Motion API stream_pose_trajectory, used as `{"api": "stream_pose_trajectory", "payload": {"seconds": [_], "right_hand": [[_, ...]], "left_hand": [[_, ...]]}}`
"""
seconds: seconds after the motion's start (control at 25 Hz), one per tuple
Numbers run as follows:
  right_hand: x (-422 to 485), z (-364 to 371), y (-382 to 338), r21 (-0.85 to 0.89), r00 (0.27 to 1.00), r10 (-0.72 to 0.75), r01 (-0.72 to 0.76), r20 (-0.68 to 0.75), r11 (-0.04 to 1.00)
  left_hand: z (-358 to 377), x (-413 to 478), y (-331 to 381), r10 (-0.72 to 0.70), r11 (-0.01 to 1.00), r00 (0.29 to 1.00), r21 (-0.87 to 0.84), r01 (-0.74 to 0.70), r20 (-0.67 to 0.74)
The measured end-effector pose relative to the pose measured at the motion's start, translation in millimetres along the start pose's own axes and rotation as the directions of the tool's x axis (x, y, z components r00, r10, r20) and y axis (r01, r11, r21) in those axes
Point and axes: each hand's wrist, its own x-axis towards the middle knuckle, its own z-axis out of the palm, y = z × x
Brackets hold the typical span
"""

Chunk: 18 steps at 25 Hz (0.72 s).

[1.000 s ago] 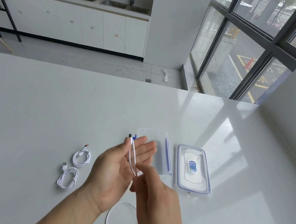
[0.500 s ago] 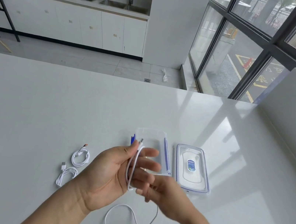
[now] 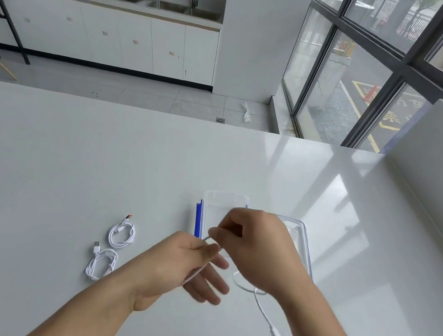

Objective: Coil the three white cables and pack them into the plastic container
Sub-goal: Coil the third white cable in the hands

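Note:
My left hand (image 3: 184, 266) holds loops of a white cable (image 3: 264, 311) against its palm, thumb pinching the strand. My right hand (image 3: 255, 248) hovers just above it and pinches the same cable near the left thumb. The loose tail runs down to the right and ends in a plug on the table. Two coiled white cables lie on the table to the left, one (image 3: 122, 235) behind the other (image 3: 100, 263). The clear plastic container (image 3: 224, 198) with blue clips sits behind my hands, partly hidden.
The container's lid (image 3: 303, 239) lies flat to the right of the container, mostly covered by my right hand. The white table (image 3: 71, 158) stretches wide on all sides. A low white wall runs along the right edge.
My right hand rose from below the left hand to above it, carrying the cable over the left fingers. The loose tail on the table has grown shorter and slid right.

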Motion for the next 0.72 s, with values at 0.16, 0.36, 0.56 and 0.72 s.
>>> {"api": "stream_pose_trajectory", "payload": {"seconds": [0.16, 0.36, 0.56, 0.72], "right_hand": [[-24, 17, 0, 0.246, 0.975, 0.069, -0.015, -0.212, 0.969], [-48, 52, 3, 0.222, 0.96, -0.047, 0.112, -0.277, 0.969], [-67, 68, 19, 0.316, 0.961, -0.057, 0.145, -0.272, 0.938], [-74, 86, 44, 0.368, 0.989, -0.056, 0.103, -0.136, 0.924]], "left_hand": [[2, 1, -5, 0.132, 0.853, 0.989, -0.501, -0.148, -0.067], [10, 1, -2, 0.056, 0.648, 0.991, -0.751, -0.127, -0.119], [0, -12, 14, 0.175, 0.443, 0.975, -0.873, -0.202, -0.137], [-3, -19, 16, 0.268, 0.563, 0.943, -0.762, -0.32, -0.198]]}}
